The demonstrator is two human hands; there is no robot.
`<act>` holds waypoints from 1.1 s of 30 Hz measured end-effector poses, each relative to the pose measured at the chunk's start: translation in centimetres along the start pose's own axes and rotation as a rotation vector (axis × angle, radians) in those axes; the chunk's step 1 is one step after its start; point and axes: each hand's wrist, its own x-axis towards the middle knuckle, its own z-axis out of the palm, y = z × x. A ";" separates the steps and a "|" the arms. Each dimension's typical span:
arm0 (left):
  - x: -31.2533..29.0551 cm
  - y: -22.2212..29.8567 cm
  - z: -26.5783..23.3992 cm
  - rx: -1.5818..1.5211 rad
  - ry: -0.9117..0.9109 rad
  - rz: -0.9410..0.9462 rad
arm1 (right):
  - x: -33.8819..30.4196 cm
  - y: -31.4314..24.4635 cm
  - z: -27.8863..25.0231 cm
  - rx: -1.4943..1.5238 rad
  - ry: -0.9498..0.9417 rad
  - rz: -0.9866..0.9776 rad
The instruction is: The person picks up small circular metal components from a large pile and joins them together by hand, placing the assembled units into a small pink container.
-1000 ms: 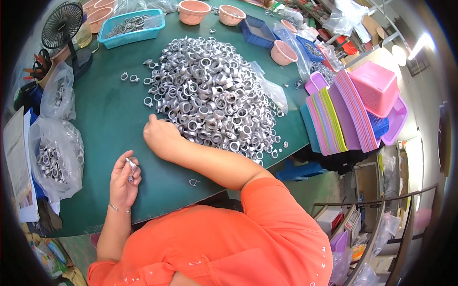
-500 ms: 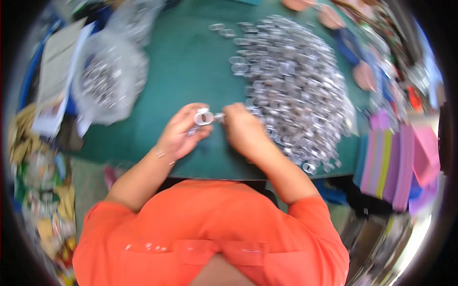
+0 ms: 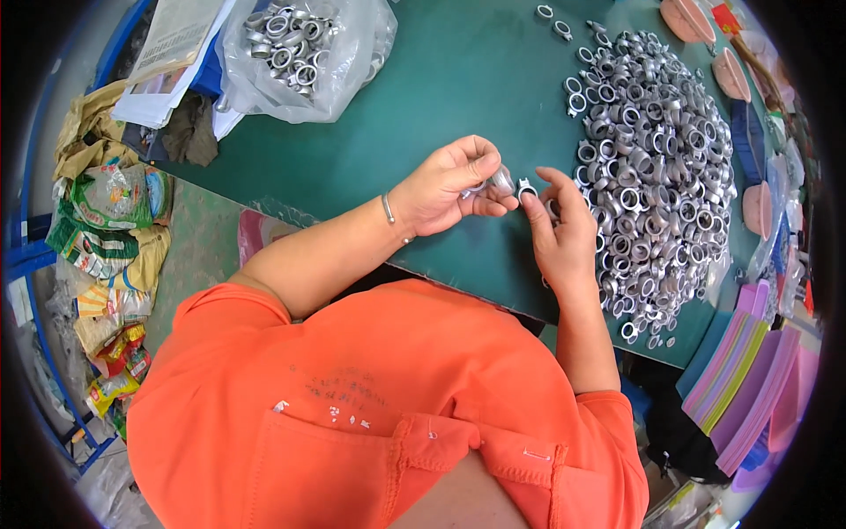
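Between the thumb and fingers of my left hand (image 3: 454, 187) is a silver metal ring (image 3: 502, 181), seen partly from the side; something else metallic shows by the palm, partly hidden by the fingers. My right hand (image 3: 566, 231) is just to its right, pinching another small metal ring (image 3: 526, 188) with a short tab at the tip of the thumb. The two rings are close but apart. Right of my right hand lies a large heap of similar metal rings (image 3: 656, 167) on the green table (image 3: 352, 163).
A clear plastic bag (image 3: 330, 101) of rings stands at the far left beside papers (image 3: 167, 66). A few loose rings (image 3: 561, 29) lie beyond the heap. Pink trays (image 3: 687, 19) line the far right; colourful foam sheets (image 3: 736, 370) are at the right edge. Packets (image 3: 106, 198) fill the left side.
The view has turned, so the table and heap appear shifted right. My left hand has rolled, and its ring now shows more side-on. My right hand has turned fingers-up, bringing its ring into sight.
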 end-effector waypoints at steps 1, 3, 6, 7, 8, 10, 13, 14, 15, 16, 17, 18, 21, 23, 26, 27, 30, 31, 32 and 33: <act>0.0 0.0 0.0 0.017 -0.009 0.008 | -0.2 -0.3 -0.1 0.112 0.014 -0.005; -0.1 -0.4 0.0 0.089 -0.015 0.054 | -0.3 -1.1 0.1 0.225 0.024 -0.086; -0.1 -0.7 0.2 0.244 -0.022 0.158 | -0.4 -1.3 0.7 0.149 0.057 -0.294; -0.1 -0.7 0.3 0.229 -0.026 0.168 | -0.6 -1.2 1.0 0.177 0.096 -0.241; -0.2 -0.7 0.3 0.214 -0.030 0.179 | -0.9 -1.1 1.2 0.206 0.134 -0.189; -0.2 -0.7 0.4 0.214 -0.024 0.193 | -1.5 -0.4 1.6 0.284 0.196 -0.048; -0.1 -0.7 0.2 0.269 -0.014 0.220 | -1.5 -0.6 1.3 0.324 0.172 0.002; 0.0 -0.7 0.1 0.293 -0.022 0.240 | -1.4 -0.6 1.2 0.272 0.174 -0.070; 0.0 -0.8 0.0 0.318 -0.032 0.259 | -1.4 -0.7 1.0 0.260 0.169 -0.080; 0.0 -0.8 -0.1 0.334 -0.039 0.271 | -1.5 -0.8 1.0 0.252 0.160 -0.092; -0.1 -0.8 -0.1 0.350 -0.046 0.283 | -1.6 -0.8 1.0 0.243 0.152 -0.105; -0.1 -0.8 -0.2 0.367 -0.053 0.296 | -1.6 -0.7 1.0 0.250 0.149 -0.107; -0.4 -0.7 0.3 0.416 -0.028 0.341 | -1.7 -0.7 0.8 0.255 0.138 -0.118; -1.1 -0.1 1.3 0.591 0.038 0.424 | -1.3 -1.0 1.0 0.260 0.127 -0.149; -2.0 0.5 2.3 0.732 0.017 0.649 | -1.7 -0.9 0.7 0.227 0.147 -0.175; -2.5 1.3 2.3 0.870 -0.025 0.777 | -1.7 -1.0 0.6 0.253 0.156 -0.152; -4.2 6.6 3.5 0.991 0.203 1.129 | -2.2 -0.4 -0.3 0.257 0.197 -0.064; -4.3 8.3 3.4 1.046 0.294 1.297 | -2.3 -0.1 -0.7 0.259 0.210 -0.007; -4.3 10.4 2.9 1.097 0.577 1.385 | -2.3 0.4 -0.8 0.308 0.228 0.017; -4.2 12.4 2.0 1.124 0.860 1.451 | -2.5 0.9 -0.8 0.345 0.253 0.052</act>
